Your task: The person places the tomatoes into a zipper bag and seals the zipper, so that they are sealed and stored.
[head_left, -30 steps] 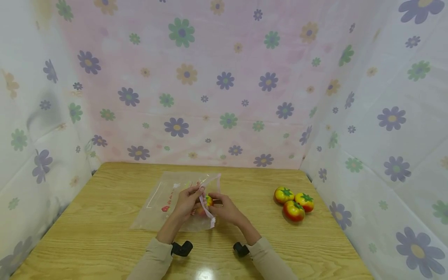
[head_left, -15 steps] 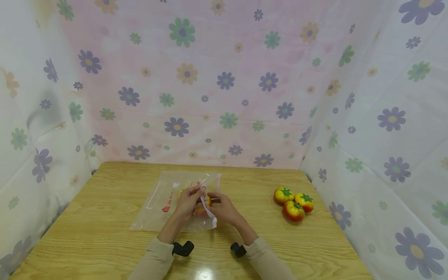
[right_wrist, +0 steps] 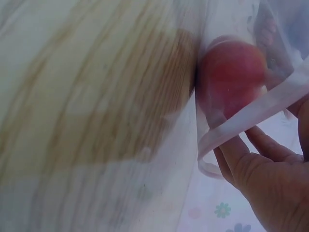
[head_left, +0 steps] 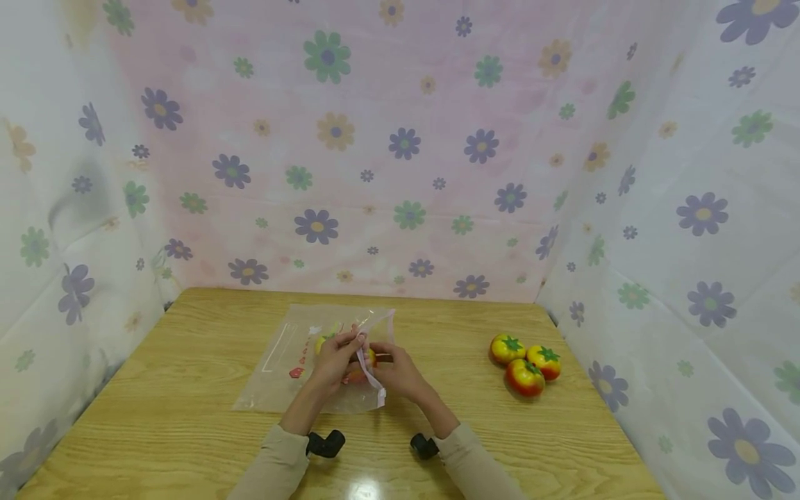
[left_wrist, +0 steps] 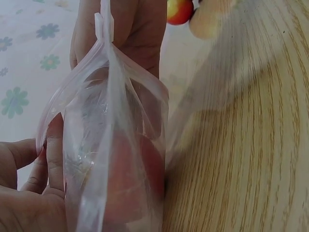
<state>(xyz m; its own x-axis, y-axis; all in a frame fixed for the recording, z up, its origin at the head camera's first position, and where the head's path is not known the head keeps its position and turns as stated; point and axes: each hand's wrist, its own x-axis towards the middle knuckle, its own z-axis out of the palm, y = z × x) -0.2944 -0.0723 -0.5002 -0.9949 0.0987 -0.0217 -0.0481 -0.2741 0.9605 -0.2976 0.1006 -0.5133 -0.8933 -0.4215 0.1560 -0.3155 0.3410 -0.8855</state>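
A clear zip bag with a pink-edged mouth lies on the table. My left hand pinches the edge of its mouth, lifting it open; in the left wrist view, left fingers hold the pink edge. My right hand reaches into the mouth, thumb and fingers about a red-and-yellow toy tomato. Through the plastic, that tomato looks red in the left wrist view. Another yellow tomato shows through the bag behind the left hand, partly hidden.
On the right of the wooden table, three toy tomatoes with green leaf tops sit close together. Flower-patterned cloth hangs at the back and both sides. A black wrist mount is by the left sleeve.
Both hands stay almost in place at the bag's mouth. The tomato by the right hand shifts slightly left, deeper into the bag. The three tomatoes on the right stay still.
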